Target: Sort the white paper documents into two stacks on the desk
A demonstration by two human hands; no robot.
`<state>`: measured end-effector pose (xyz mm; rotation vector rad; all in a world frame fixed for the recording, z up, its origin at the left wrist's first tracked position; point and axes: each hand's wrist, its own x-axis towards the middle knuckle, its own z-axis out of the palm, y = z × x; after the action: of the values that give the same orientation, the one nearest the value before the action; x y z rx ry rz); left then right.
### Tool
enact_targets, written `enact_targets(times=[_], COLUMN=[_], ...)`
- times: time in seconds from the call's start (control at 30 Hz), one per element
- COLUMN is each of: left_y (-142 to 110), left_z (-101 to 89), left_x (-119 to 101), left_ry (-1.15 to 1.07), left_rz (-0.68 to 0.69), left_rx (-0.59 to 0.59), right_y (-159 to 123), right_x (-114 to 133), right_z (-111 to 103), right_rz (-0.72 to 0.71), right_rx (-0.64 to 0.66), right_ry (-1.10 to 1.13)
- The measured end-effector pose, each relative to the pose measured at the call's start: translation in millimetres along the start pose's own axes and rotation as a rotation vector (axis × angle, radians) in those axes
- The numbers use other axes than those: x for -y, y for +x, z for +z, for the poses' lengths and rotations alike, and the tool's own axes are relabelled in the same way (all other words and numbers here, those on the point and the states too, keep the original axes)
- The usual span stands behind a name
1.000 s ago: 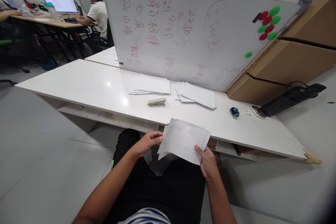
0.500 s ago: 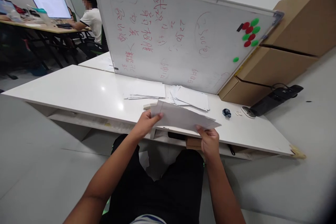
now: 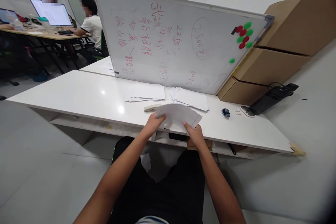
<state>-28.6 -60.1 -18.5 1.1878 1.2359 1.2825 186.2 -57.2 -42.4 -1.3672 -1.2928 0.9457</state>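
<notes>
- White paper (image 3: 176, 114): bending at the front of the desk (image 3: 65, 91); I am watching the left hand (image 3: 155, 122) and right hand (image 3: 194, 133) pinching its opposite ends.
- Stapler (image 3: 150, 109): lying just beyond the left hand.
- Paper stack (image 3: 147, 92): resting farther back.

Classed as office, shared. Furnished with white desk (image 3: 73, 91), shelf (image 3: 86, 126) beneath. Fitted with whiteboard (image 3: 183, 54) bearing red handwriting (image 3: 145, 38) and round magnets (image 3: 243, 32). Stocked with paper stacks (image 3: 148, 92), stapler (image 3: 150, 107), cardboard boxes (image 3: 288, 24). Extended at left by worktable (image 3: 49, 35) with lit monitor (image 3: 52, 14), second screen (image 3: 6, 16), seated person (image 3: 93, 27).
</notes>
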Motion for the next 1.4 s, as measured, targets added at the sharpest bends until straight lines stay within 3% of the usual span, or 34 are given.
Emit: enact_targets(times=[0.2, 0.4, 0.57, 0.73, 0.93, 1.17, 1.4], left_y=[-5, 34, 82, 119, 138, 134, 136], left_z=[13.7, -1.6, -28.9, -48.7, -61.8, -66.6, -62.1], left_x=[18, -15, -13, 22, 47, 45, 43], left_ry=[0.078, 0.327, 0.672, 0.96, 0.939, 0.88, 0.928], left_rz=[0.061, 0.208, 0.308, 0.312, 0.299, 0.239, 0.231], left_rx=[0.028, -0.005, -0.196, -0.24, -0.189, -0.131, -0.02], right_y=[-2, 47, 78, 83, 89, 96, 103], right_x=[-9, -3, -24, -40, -34, -21, -18], right_z=[9, -3, -7, -11, -20, -25, -21], right_rz=[-0.014, -0.181, 0.142, 0.156, 0.219, 0.319, 0.37], right_rx=[-0.043, 0.002, -0.046, 0.016, 0.151, 0.314, 0.384], right_ry=[-0.02, -0.143, 0.081, 0.06, 0.102, 0.098, 0.025])
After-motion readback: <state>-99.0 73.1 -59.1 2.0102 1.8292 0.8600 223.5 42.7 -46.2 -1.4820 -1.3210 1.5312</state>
